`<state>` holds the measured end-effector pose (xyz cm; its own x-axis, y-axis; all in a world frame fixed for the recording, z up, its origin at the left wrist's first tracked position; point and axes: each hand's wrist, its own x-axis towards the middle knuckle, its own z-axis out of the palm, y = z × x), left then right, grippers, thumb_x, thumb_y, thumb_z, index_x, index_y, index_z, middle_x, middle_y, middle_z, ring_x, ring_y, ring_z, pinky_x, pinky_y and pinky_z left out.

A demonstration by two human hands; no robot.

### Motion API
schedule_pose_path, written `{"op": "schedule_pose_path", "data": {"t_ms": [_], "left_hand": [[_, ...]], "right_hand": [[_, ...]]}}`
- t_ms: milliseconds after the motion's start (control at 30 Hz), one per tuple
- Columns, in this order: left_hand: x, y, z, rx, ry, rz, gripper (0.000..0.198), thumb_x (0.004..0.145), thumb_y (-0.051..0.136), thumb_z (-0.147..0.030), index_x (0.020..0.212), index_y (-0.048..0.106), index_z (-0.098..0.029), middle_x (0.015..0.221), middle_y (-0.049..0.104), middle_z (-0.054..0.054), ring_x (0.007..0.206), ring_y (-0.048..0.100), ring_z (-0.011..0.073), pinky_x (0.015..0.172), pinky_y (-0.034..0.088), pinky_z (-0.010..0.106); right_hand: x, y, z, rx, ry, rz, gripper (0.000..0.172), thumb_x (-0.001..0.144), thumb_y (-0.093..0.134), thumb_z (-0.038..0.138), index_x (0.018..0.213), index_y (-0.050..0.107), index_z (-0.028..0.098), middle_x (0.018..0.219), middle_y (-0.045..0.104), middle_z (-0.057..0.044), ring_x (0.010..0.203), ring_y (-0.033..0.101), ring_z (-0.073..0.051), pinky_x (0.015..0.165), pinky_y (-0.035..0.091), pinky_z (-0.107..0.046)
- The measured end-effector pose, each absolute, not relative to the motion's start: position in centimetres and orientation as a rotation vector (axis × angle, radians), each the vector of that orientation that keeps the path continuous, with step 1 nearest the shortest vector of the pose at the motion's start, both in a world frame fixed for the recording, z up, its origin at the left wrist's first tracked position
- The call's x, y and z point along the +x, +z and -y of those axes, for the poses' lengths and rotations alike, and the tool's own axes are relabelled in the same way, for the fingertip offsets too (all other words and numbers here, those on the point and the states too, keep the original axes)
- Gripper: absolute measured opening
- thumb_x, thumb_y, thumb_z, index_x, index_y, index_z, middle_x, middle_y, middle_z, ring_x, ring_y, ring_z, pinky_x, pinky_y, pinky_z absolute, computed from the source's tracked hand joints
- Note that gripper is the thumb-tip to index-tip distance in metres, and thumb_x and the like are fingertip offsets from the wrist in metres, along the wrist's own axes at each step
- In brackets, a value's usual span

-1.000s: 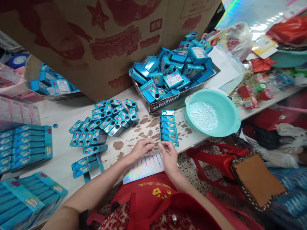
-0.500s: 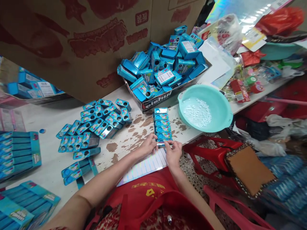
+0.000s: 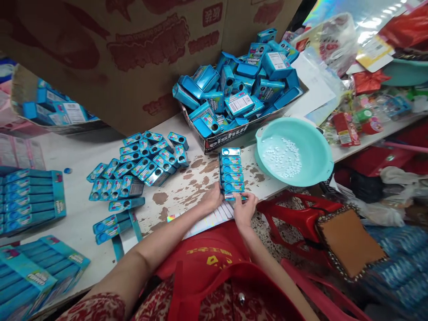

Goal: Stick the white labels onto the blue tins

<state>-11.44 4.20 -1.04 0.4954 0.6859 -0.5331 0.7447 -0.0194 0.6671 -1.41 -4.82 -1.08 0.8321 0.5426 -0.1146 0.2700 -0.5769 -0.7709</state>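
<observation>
On my feed, R hand [image 3: 245, 211] is at the R end of the near tin [image 3: 227, 199]. Its thumb & fingertips are drawn together over the tin top, by a small silvery strip [image 3: 229, 195] lying there; can't tell if they pinch the strip or just press it. L hand [image 3: 212, 199] is curled against the tin's L end, knuckles up, fingertips partly hidden, so can't tell whether they grip.

Near tin is the closest of a row of blue tins [image 3: 231, 169], which starts betw. both hands & runs straight ahead of them, away from the body. Each tin's narrow top faces up, long axis L–R, i.e. crosswise to the row; the round mark on each top sits at the L-hand end, lettering toward the R.

Just below the hands, partly under L wrist: pale strip sheet [image 3: 214, 218], its long axis slanting up toward R hand. Ahead & R of R hand, teal basin [image 3: 316, 149] w/ white pellets [image 3: 286, 158]. Ahead of both hands, past the row, open box [image 3: 228, 137] heaped w/ tins, pointing every which way. L of L hand, loose tins [image 3: 142, 166] in a clump, some w/ dark round openings. All on a white tabletop [image 3: 187, 189] w/ brown worn patches.
</observation>
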Motion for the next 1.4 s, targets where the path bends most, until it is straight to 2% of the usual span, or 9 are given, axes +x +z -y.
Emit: {"op": "schedule_pose_path", "data": {"t_ms": [133, 267, 333, 433, 533, 633, 767, 1200, 1400], "left_hand": [[-16.2, 0.5, -7.4, 1.745, -0.086, -1.121, 0.020, 0.077, 0.057, -0.035, 0.086, 0.059, -0.018, 0.078, 0.062, 0.005, 0.074, 0.056, 0.0216, 0.067, 0.038, 0.028], [-25.0, 2.7, -8.3, 1.485, -0.208, -1.045, 0.033, 0.074, 0.060, -0.049, 0.083, 0.065, -0.019, 0.088, 0.066, 0.006, 0.083, 0.058, 0.0214, 0.072, 0.041, 0.027], [-28.4, 3.2, -6.9, 1.285, -0.278, -0.990, 0.035, 0.067, 0.068, -0.046, 0.090, 0.066, -0.019, 0.092, 0.067, 0.005, 0.086, 0.059, 0.0204, 0.071, 0.043, 0.025], [-30.8, 2.8, -4.0, 1.074, -0.246, -0.966, 0.035, 0.060, 0.074, -0.037, 0.088, 0.064, -0.018, 0.083, 0.066, 0.002, 0.076, 0.059, 0.0162, 0.065, 0.042, 0.022], [-31.1, 1.6, -2.1, 0.939, -0.075, -1.122, 0.029, 0.056, 0.073, -0.029, 0.077, 0.058, -0.015, 0.062, 0.056, -0.004, 0.057, 0.050, 0.0103, 0.054, 0.039, 0.021], [-30.9, 0.6, -1.7, 0.802, 0.086, -1.301, 0.027, 0.054, 0.070, -0.023, 0.072, 0.053, -0.015, 0.053, 0.047, -0.008, 0.048, 0.045, 0.0067, 0.048, 0.038, 0.019], [-31.0, 0.5, -2.1, 0.750, 0.129, -1.322, 0.020, 0.059, 0.066, -0.019, 0.074, 0.053, -0.014, 0.056, 0.052, -0.005, 0.050, 0.053, 0.0086, 0.049, 0.044, 0.019], [-31.5, 0.0, -2.1, 0.533, 0.085, -1.309, 0.018, 0.066, 0.068, -0.022, 0.070, 0.055, -0.011, 0.056, 0.062, 0.004, 0.048, 0.062, 0.0156, 0.048, 0.054, 0.027], [-31.0, 0.4, -2.2, 0.578, 0.059, -1.413, 0.013, 0.068, 0.062, -0.020, 0.072, 0.053, -0.013, 0.055, 0.060, 0.001, 0.047, 0.060, 0.0139, 0.048, 0.052, 0.026]], "right_hand": [[0.3, -0.5, 5.4, -2.180, 0.477, 0.622, 0.020, 0.079, 0.049, 0.037, 0.088, 0.048, 0.020, 0.089, 0.055, -0.009, 0.078, 0.052, -0.022, 0.077, 0.043, -0.038], [-0.5, 2.0, 5.4, -2.074, 0.167, 0.929, 0.023, 0.083, 0.052, 0.037, 0.096, 0.052, 0.018, 0.106, 0.054, -0.014, 0.105, 0.048, -0.026, 0.093, 0.036, -0.044], [-2.2, 3.4, 4.5, -1.925, 0.172, 1.162, 0.018, 0.087, 0.051, 0.033, 0.096, 0.054, 0.019, 0.104, 0.056, -0.012, 0.105, 0.048, -0.024, 0.095, 0.035, -0.043], [-6.1, 4.2, 2.7, -1.671, 0.507, 1.558, 0.014, 0.089, 0.049, 0.027, 0.097, 0.058, 0.020, 0.097, 0.060, -0.008, 0.098, 0.052, -0.021, 0.090, 0.040, -0.038], [-10.3, 3.3, 1.2, -1.519, 0.932, 1.914, 0.017, 0.088, 0.053, 0.025, 0.100, 0.062, 0.018, 0.099, 0.062, -0.008, 0.098, 0.053, -0.022, 0.087, 0.043, -0.035], [-13.4, 2.0, 0.6, -1.526, 1.120, 2.158, 0.027, 0.086, 0.056, 0.025, 0.111, 0.062, 0.015, 0.108, 0.061, -0.011, 0.103, 0.051, -0.024, 0.090, 0.043, -0.037], [-15.0, 0.9, 0.9, -1.592, 1.139, 2.324, 0.036, 0.087, 0.054, 0.022, 0.122, 0.056, 0.015, 0.115, 0.057, -0.012, 0.108, 0.049, -0.025, 0.093, 0.042, -0.037], [-14.6, 0.9, 1.3, -1.354, 1.090, 2.662, 0.037, 0.087, 0.050, 0.015, 0.125, 0.052, 0.013, 0.124, 0.056, -0.013, 0.108, 0.052, -0.026, 0.087, 0.046, -0.036], [-14.3, 0.4, 1.7, -1.284, 0.993, 2.591, 0.020, 0.084, 0.059, 0.021, 0.103, 0.064, 0.018, 0.127, 0.055, -0.011, 0.109, 0.051, -0.025, 0.086, 0.045, -0.037]]}}
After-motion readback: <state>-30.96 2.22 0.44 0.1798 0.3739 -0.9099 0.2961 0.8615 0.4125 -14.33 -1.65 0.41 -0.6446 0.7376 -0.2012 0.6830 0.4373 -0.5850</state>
